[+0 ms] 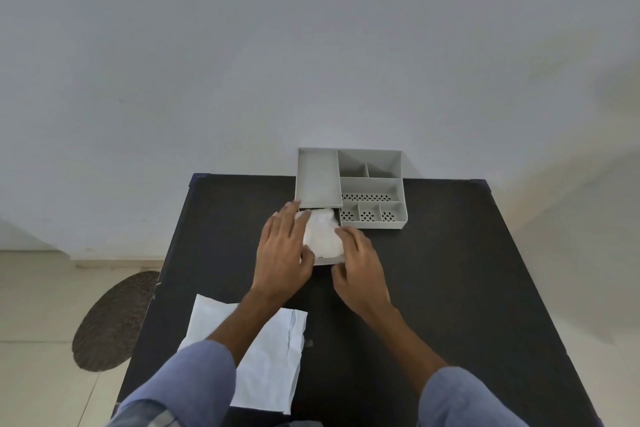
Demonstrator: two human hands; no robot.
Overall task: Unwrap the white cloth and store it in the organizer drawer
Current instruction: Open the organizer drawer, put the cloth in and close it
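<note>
— Fingers of the left hand lie spread and flat, tips on the left edge of the white cloth, nothing pinched. See it?

— Yes. That cloth sits bunched in the pulled-out drawer, heaped above its rim. Back on the near left of the dark worktop, under the forearm, lies the opened paper wrapper.

— And to the right?

— The right hand rests loosely curled against the cloth's right side and the drawer's front corner; whether it grips anything, I cannot tell. Beyond stands the grey organizer, its small compartments bare.

— What might spoil it?

— My guess — the heap. If the drawer is pushed home while the cloth stands proud, fabric could catch under the organizer's tray and jam it. A one-sided shove could also skew the drawer or slide the whole light organizer towards the wall.
</note>
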